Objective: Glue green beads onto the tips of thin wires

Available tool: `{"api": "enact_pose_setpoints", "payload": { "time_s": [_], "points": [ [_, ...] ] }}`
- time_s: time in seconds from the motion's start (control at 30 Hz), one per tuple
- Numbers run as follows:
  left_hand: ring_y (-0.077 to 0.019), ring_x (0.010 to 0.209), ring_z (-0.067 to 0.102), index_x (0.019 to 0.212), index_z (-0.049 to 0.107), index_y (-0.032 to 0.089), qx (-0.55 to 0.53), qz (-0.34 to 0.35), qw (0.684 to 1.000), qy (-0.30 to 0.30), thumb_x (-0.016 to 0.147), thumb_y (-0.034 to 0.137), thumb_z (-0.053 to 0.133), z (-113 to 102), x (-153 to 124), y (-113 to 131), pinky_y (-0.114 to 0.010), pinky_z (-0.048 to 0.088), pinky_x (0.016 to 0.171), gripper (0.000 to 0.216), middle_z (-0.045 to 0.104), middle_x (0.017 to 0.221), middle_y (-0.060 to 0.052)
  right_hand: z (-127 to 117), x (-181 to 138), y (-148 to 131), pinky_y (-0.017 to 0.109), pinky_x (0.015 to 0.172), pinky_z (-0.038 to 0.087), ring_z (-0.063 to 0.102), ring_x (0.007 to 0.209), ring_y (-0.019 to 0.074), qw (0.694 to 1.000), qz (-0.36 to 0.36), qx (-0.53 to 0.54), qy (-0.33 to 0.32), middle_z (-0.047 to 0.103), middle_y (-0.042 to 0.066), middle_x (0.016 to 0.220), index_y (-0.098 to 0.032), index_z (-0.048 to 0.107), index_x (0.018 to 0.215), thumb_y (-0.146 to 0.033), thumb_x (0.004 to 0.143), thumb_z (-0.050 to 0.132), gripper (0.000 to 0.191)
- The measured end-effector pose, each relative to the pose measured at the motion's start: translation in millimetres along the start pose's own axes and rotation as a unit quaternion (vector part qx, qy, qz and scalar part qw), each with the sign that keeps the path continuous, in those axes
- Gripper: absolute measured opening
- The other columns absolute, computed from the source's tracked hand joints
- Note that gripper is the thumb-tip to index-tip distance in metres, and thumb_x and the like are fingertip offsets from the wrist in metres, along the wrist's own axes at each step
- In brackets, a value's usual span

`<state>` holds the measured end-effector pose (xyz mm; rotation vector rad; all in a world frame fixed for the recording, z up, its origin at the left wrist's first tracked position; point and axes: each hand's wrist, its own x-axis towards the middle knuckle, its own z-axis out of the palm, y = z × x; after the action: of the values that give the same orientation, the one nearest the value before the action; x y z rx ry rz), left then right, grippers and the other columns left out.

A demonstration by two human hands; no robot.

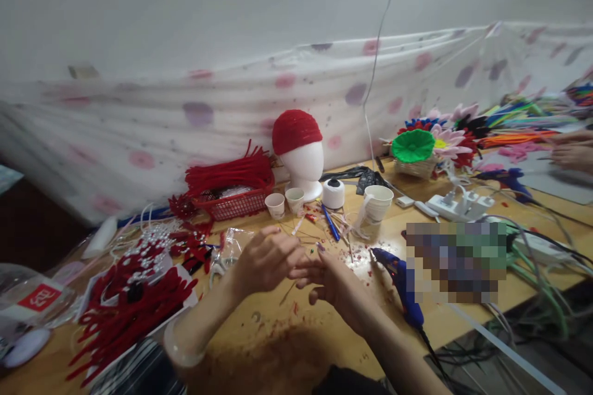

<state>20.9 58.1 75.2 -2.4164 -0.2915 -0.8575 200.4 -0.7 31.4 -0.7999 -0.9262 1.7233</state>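
My left hand (pixel 269 262) is over the middle of the table, its fingers bent and close together. Its fingertips meet those of my right hand (pixel 331 287); anything pinched there is hidden or too small to make out. My right hand is half turned up, with fingers stretched and thumb apart, and I see nothing held in it. A blue glue gun (pixel 402 287) lies to its right. Just beyond the hands are a blue pen (pixel 330 222) and thin sticks. Scissors (pixel 220 268) lie partly covered beside my left hand.
A white mannequin head (pixel 306 163) wears a red cap (pixel 296 131). Around it stand a red basket (pixel 236 200), paper cups (pixel 377 203) and a thread spool (pixel 333 193). Red fuzzy stems (pixel 139 315) lie left; a power strip (pixel 461 205) and another person's hand (pixel 574 151) are right.
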Motion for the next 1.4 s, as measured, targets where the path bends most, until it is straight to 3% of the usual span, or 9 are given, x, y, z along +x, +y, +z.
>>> {"api": "enact_pose_setpoints", "payload": {
  "time_s": [0.2, 0.3, 0.33, 0.4, 0.5, 0.63, 0.8, 1.0, 1.4],
  "points": [
    [-0.0143, 0.094, 0.059, 0.093, 0.066, 0.021, 0.071, 0.059, 0.994, 0.066, 0.091, 0.014, 0.045, -38.6, -29.9, 32.2, -0.031, 0.04, 0.099, 0.023, 0.068, 0.09, -0.001, 38.1, 9.2, 1.7, 0.021, 0.057, 0.038, 0.048, 0.056, 0.0084, 1.0, -0.003, -0.006, -0.02, 0.06, -0.001, 0.064, -0.016, 0.07, 0.067, -0.038, 0.064, 0.08, 0.024],
    [-0.0147, 0.089, 0.063, 0.102, 0.062, 0.022, -0.025, -0.176, 0.978, 0.112, 0.091, 0.019, 0.048, -40.4, -48.3, 40.7, -0.03, 0.047, 0.089, 0.018, 0.069, 0.091, -0.003, 45.0, 12.7, 5.9, 0.022, 0.057, 0.038, 0.05, 0.058, 0.009, 0.998, -0.012, -0.062, -0.02, 0.064, 0.001, 0.065, -0.016, 0.073, 0.071, -0.042, 0.069, 0.076, 0.026],
    [-0.0157, 0.089, 0.064, 0.105, 0.06, 0.021, -0.091, -0.302, 0.94, 0.129, 0.091, 0.021, 0.05, -39.3, -53.2, 43.0, -0.03, 0.049, 0.085, 0.018, 0.069, 0.093, -0.005, 46.6, 14.3, 7.4, 0.022, 0.057, 0.038, 0.051, 0.058, 0.0095, 0.995, -0.017, -0.092, -0.021, 0.066, 0.002, 0.066, -0.017, 0.074, 0.074, -0.043, 0.071, 0.074, 0.026],
    [-0.0179, 0.09, 0.066, 0.109, 0.06, 0.019, -0.27, -0.522, 0.798, 0.132, 0.089, 0.03, 0.055, -35.8, -59.4, 45.9, -0.031, 0.052, 0.08, 0.024, 0.07, 0.098, -0.007, 49.9, 18.2, 11.6, 0.023, 0.056, 0.038, 0.052, 0.059, 0.0104, 0.987, -0.027, -0.157, -0.027, 0.069, 0.003, 0.068, -0.017, 0.075, 0.075, -0.044, 0.075, 0.071, 0.027],
    [-0.0222, 0.093, 0.067, 0.101, 0.068, 0.015, -0.513, -0.628, 0.576, 0.104, 0.078, 0.04, 0.067, -29.0, -61.3, 44.5, -0.033, 0.052, 0.083, 0.034, 0.073, 0.096, -0.008, 55.1, 25.1, 20.7, 0.023, 0.055, 0.038, 0.053, 0.056, 0.0108, 0.972, -0.03, -0.231, -0.034, 0.07, 0.004, 0.067, -0.017, 0.075, 0.07, -0.043, 0.075, 0.07, 0.026],
    [-0.0217, 0.083, 0.068, 0.076, 0.073, 0.013, -0.567, -0.651, 0.489, 0.123, 0.066, 0.045, 0.076, -17.9, -66.6, 39.6, -0.031, 0.053, 0.08, 0.034, 0.075, 0.081, -0.007, 56.0, 28.4, 30.8, 0.023, 0.054, 0.039, 0.055, 0.058, 0.0112, 0.962, -0.01, -0.269, -0.041, 0.072, 0.003, 0.069, -0.018, 0.075, 0.076, -0.043, 0.076, 0.067, 0.026],
    [-0.0185, 0.075, 0.071, 0.081, 0.072, 0.013, -0.615, -0.67, 0.384, 0.16, 0.058, 0.051, 0.081, -11.5, -79.4, 40.7, -0.033, 0.056, 0.081, 0.045, 0.076, 0.079, -0.008, 47.3, 20.8, 39.2, 0.023, 0.054, 0.041, 0.056, 0.055, 0.0104, 0.965, 0.064, -0.244, -0.074, 0.071, 0.003, 0.069, -0.016, 0.074, 0.077, -0.045, 0.072, 0.072, 0.03],
    [-0.015, 0.068, 0.07, 0.083, 0.072, 0.012, -0.635, -0.674, 0.335, 0.174, 0.059, 0.044, 0.083, -12.4, -83.0, 43.2, -0.027, 0.058, 0.069, 0.041, 0.076, 0.08, -0.008, 46.0, 15.8, 51.7, 0.024, 0.052, 0.044, 0.058, 0.053, 0.0116, 0.972, 0.076, -0.221, 0.0, 0.071, 0.003, 0.065, -0.017, 0.072, 0.073, -0.045, 0.06, 0.081, 0.032],
    [-0.0121, 0.064, 0.07, 0.082, 0.073, 0.012, -0.591, -0.698, 0.355, 0.192, 0.054, 0.036, 0.087, -8.8, -84.0, 41.7, -0.02, 0.058, 0.064, 0.04, 0.076, 0.073, -0.005, 39.5, 17.7, 62.7, 0.023, 0.046, 0.038, 0.054, 0.046, 0.0111, 0.958, 0.04, -0.28, 0.049, 0.068, 0.003, 0.058, -0.015, 0.065, 0.066, -0.048, 0.069, 0.074, 0.034]
  ]
}}
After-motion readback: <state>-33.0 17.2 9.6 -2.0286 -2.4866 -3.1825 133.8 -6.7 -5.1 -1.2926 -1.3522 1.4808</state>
